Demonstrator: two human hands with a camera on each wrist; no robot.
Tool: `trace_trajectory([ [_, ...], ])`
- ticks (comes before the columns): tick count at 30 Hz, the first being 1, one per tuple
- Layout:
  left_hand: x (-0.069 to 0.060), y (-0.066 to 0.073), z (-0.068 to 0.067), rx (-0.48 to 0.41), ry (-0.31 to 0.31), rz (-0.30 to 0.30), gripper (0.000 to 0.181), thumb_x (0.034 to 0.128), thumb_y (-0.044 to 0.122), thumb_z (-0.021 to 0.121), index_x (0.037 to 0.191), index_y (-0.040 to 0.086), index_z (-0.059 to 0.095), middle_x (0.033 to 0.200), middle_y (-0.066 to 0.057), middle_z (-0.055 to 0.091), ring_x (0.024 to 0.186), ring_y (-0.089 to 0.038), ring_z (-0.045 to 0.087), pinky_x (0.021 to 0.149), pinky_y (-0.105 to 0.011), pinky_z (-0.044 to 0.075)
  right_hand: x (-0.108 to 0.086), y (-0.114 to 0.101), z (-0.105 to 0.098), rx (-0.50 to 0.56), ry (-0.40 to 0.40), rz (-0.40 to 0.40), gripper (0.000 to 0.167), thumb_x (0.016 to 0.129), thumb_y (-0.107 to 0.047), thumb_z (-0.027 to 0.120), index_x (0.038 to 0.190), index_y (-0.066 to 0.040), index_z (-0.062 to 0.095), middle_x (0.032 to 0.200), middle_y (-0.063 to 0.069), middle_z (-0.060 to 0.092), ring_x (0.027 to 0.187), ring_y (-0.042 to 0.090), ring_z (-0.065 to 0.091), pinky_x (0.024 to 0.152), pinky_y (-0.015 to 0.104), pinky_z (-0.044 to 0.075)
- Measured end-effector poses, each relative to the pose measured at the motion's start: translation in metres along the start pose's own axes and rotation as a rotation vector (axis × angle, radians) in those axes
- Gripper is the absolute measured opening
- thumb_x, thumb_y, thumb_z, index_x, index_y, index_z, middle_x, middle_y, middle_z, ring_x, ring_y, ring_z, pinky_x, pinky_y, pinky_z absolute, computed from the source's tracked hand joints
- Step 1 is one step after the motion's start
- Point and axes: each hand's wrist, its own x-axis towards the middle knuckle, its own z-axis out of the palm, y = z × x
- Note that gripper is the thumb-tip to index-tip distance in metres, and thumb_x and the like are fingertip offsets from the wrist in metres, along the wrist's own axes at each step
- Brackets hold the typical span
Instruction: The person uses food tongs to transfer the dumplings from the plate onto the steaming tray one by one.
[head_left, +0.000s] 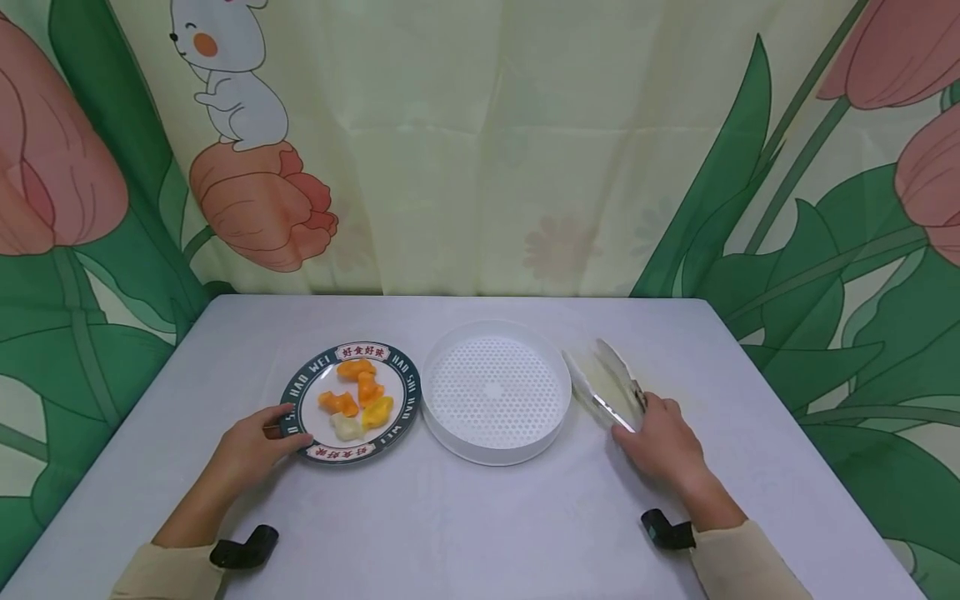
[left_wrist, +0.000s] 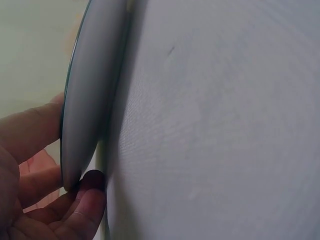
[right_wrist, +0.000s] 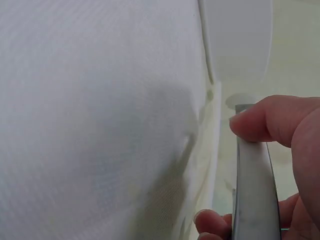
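My left hand [head_left: 255, 446] grips the left rim of a round plate [head_left: 410, 392], white with a dark patterned border. In the left wrist view the plate [left_wrist: 92, 95] shows edge-on, with fingers [left_wrist: 87, 212] under its rim. Several small lumpy pieces [head_left: 367, 388] in orange, yellow and whitish lie on it; their kind is unclear. My right hand [head_left: 663, 442] holds metal tongs [head_left: 596, 398], whose arms stand apart at the far end with nothing between them. In the right wrist view the thumb presses on one arm of the tongs [right_wrist: 256, 190].
Between the plate and the tongs stands a round white tray [head_left: 491, 454] with a perforated floor, close against the plate's right edge. A white cloth covers the table [head_left: 450, 533]. Behind the table hangs a curtain [head_left: 465, 167] printed with tulips and a white animal.
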Motion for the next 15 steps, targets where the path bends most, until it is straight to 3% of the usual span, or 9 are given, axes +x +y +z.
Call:
trace_trajectory([
  [5,0.0004,-0.0006,-0.0004,0.0,-0.005,0.003,0.084,0.0877,0.034,0.078,0.148,-0.007,0.038,0.128,-0.036,0.052,0.114,-0.046,0.051,0.096,-0.053,0.05,0.0006,0.0018,-0.0013,0.072,0.052,-0.022,0.079,0.092,-0.032,0.061,0.145,0.017,0.029,0.131,0.037,0.04,0.104,0.045,0.048,0.084,0.062,0.046],
  [15,0.0005,0.0012,-0.0021,0.004,-0.008,0.005,0.081,0.089,0.035,0.077,0.148,-0.006,0.038,0.132,-0.037,0.049,0.117,-0.048,0.05,0.097,-0.055,0.049,-0.0022,-0.0052,-0.0039,0.133,0.15,-0.093,0.089,0.089,-0.055,0.069,0.146,0.007,0.04,0.126,0.029,0.051,0.105,0.04,0.05,0.083,0.055,0.047],
])
